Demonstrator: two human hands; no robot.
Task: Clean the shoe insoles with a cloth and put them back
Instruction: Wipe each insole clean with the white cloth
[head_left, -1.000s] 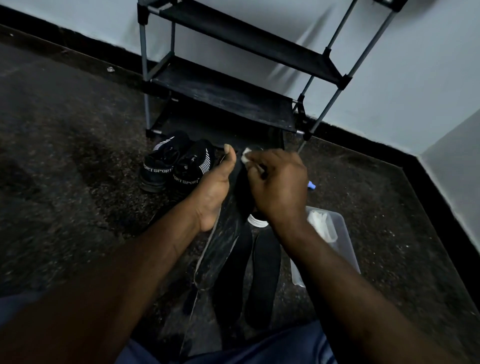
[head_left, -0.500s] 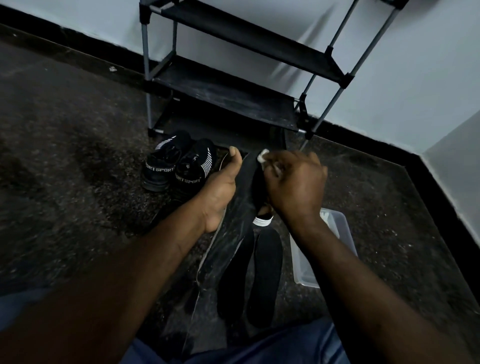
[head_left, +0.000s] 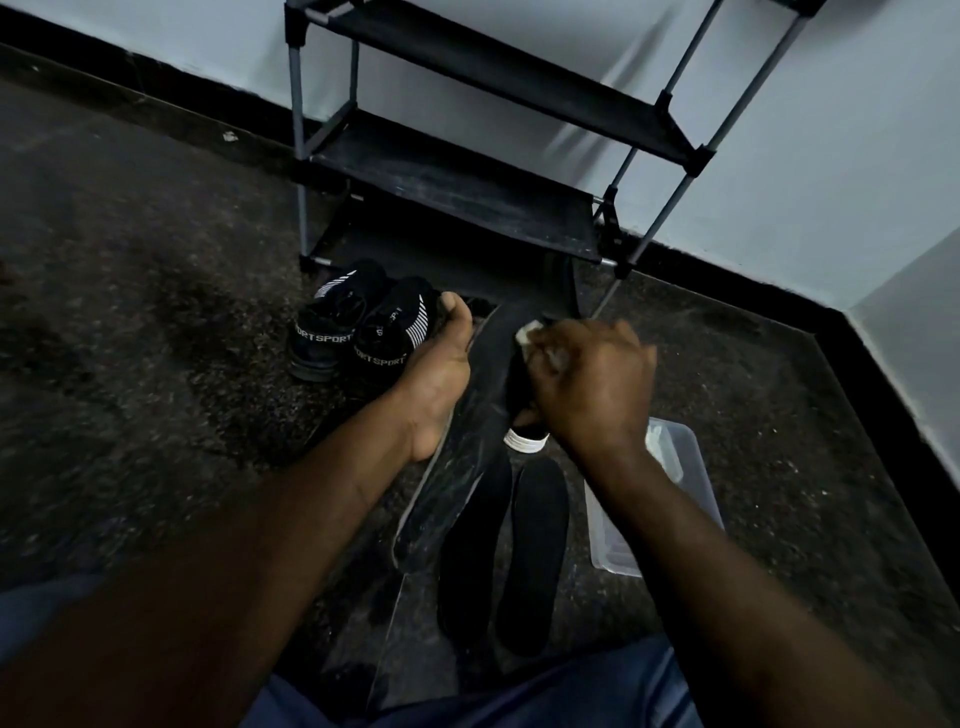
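The left hand (head_left: 439, 379) grips one insole (head_left: 467, 415) upright; the right hand (head_left: 587, 384), fingers curled, presses a cloth (head_left: 530, 330) on it. Two insoles (head_left: 498, 545) lie on the floor (head_left: 130, 338) beside two shoes (head_left: 358, 322).

— What is the floor (head_left: 156, 364) looking like?
— Dark speckled stone, looking rough. The rack's poles (head_left: 297, 130) are showing as grey metal, its shelves (head_left: 457, 192) as matt black fabric.
— And the insoles (head_left: 535, 551)?
— Looking matt black, soft. The shoes (head_left: 358, 327) are showing knit cloth; the tub (head_left: 685, 467) is looking like clear, smooth plastic.
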